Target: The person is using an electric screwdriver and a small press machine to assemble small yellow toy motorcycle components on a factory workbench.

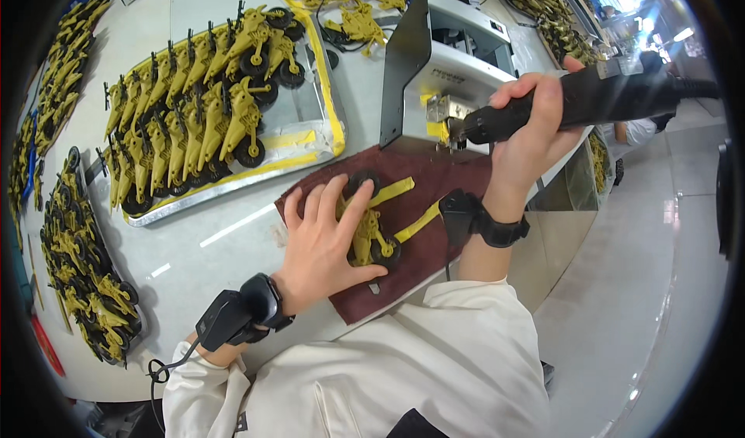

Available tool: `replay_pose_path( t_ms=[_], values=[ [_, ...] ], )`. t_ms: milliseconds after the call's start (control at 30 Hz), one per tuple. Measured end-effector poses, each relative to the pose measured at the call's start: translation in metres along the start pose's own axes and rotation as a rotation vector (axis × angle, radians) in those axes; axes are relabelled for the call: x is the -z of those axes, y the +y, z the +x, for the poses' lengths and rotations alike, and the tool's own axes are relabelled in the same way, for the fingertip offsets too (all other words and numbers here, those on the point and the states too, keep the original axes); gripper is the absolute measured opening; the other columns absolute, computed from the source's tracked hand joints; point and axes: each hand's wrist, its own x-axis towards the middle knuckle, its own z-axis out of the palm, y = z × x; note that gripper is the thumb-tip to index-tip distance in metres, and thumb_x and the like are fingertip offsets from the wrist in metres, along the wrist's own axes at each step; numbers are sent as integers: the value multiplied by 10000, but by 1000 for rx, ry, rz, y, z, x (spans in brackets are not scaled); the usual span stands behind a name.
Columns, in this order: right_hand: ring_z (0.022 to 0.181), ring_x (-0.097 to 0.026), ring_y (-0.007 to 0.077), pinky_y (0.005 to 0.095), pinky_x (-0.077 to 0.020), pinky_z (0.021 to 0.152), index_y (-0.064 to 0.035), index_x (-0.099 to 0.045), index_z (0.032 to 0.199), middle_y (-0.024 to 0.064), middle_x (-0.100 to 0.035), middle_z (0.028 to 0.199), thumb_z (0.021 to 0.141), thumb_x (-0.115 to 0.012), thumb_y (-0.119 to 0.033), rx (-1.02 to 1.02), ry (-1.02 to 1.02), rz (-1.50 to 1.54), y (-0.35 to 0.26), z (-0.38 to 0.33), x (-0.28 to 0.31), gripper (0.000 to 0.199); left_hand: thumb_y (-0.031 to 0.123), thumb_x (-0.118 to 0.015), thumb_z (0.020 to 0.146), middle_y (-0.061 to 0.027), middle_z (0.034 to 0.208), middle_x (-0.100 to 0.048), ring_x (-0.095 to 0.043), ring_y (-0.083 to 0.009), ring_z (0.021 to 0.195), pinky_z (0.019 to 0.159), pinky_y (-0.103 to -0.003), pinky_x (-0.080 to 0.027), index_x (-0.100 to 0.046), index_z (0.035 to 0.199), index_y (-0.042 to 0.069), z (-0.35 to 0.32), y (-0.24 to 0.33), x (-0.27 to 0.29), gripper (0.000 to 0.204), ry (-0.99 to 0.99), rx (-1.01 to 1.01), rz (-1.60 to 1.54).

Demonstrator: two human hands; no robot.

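At the centre of the frame the left hand (326, 232) lies flat with fingers spread over a yellow plastic toy vehicle with black wheels (372, 232), pressing it down onto a dark red cloth mat (434, 182), which seems there to cushion the part and stop it sliding on the smooth grey worktable (233, 228). The right hand (531, 124), right of centre, is closed tight around a black pen-shaped power tool (590, 96), its tip held up near a grey metal box machine (450, 73) rather than on the toy. In the upper left a shallow metal tray edged with yellow tape (310, 139) holds rows of the same yellow toys, kept upright and side by side. More of them are heaped along the left edge (85, 267). Both wrists carry black strapped devices.
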Motion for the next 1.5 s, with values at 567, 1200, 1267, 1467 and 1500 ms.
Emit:
replay_pose_path(
  t_ms=[567,1200,1267,1467,1500],
  values=[
    [456,-488,223,358,-439,463,-29,-256,1305,128,-528,669,913,-524,-427,-76,71,169,-27,-64,28,620,548,-760,576,-146,1447,-323,-318,-339,1303,1054,-574,-165,-331,1390,47,-4,-22,-23,1048,26,-92,46],
    [488,-504,205,335,-432,494,-33,-343,1262,104,-530,685,902,-562,-377,-301,59,112,-34,-106,69,544,556,-742,596,-151,1462,-289,-285,-371,1308,1057,-572,-160,-312,1402,49,-9,-24,-22,1046,52,-107,77],
    [498,-486,187,335,-410,517,-62,-373,1268,84,-524,690,915,-519,-408,-297,50,129,-44,-105,64,515,559,-735,606,-139,1382,-393,-335,-363,1272,1041,-561,-187,-441,1320,72,-10,-25,-21,913,213,-163,-50],
    [482,-439,175,332,-402,515,-42,-382,1275,63,-464,693,894,-475,-463,-186,-43,449,-65,-102,37,576,375,-786,630,-49,1123,-570,-443,-309,1170,989,-517,-252,-658,981,149,-17,-25,-26,437,336,-331,-76],
    [467,-431,168,325,-392,497,-36,-370,1285,62,-459,698,893,-470,-470,-180,-42,444,-65,-102,30,594,375,-786,630,-49,1123,-570,-443,-309,1170,989,-517,-252,-658,981,149,-17,-25,-26,437,336,-328,-72]
  ],
)
